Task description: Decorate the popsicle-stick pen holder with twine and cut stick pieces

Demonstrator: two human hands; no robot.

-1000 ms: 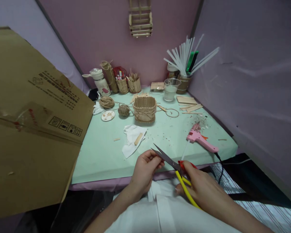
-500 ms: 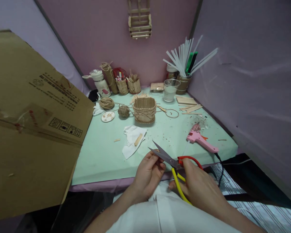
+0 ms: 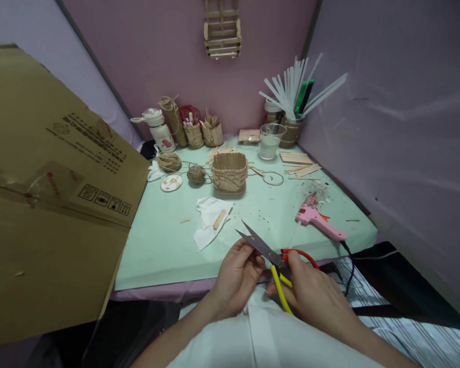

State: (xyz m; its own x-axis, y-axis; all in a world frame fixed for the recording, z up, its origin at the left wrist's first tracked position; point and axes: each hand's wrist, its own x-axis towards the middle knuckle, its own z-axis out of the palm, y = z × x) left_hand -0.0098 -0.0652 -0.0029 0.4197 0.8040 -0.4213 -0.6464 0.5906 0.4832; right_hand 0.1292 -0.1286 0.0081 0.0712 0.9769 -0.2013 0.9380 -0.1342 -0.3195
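My right hand, wrapped round parted scissors, near bench's front edge; left hand half-curled, contents unclear; slipping could nick it.

No words can be read; the print stands mostly on the cardboard box at the left. Across its upper part slants a block of dark characters in several lines, too small to make out, with a faint outlined emblem beside it. Lower down runs a row of four framed handling signs; the rightmost looks like upward arrows, though it is too coarse to be sure. Red lettering, also illegible, marks the clear tape on the box.
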